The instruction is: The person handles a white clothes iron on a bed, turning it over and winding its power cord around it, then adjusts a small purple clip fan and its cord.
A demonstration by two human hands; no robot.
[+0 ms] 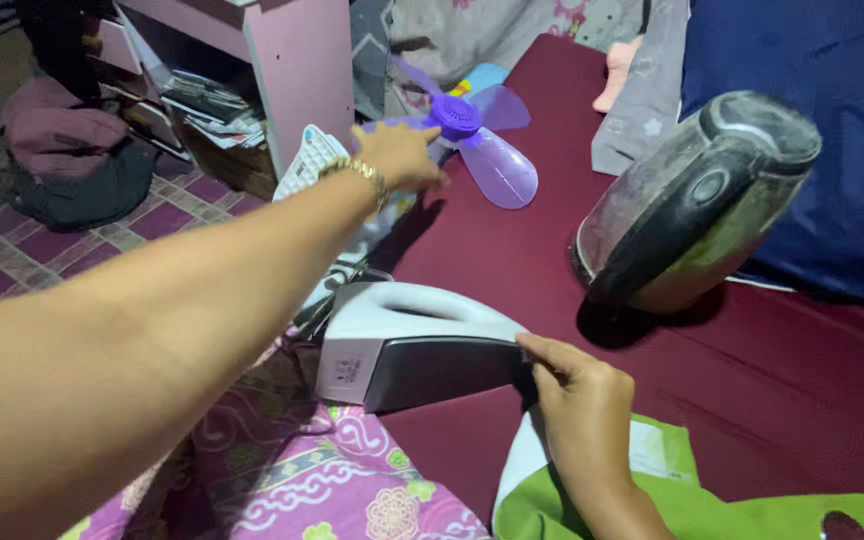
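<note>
While left hand (399, 155) reaches open-fingered, right fingers (542, 352) pinch iron (417, 345), maroon bedsheet (782, 390), tiled floor (12, 250).

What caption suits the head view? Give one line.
Left hand reaches toward purple fan blade; right hand touches clothes iron.

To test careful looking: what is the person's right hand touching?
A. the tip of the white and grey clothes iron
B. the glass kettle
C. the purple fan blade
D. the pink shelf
A: the right hand has its fingers on the pointed end of the clothes iron, while the left hand reaches toward the purple fan blade.
</note>
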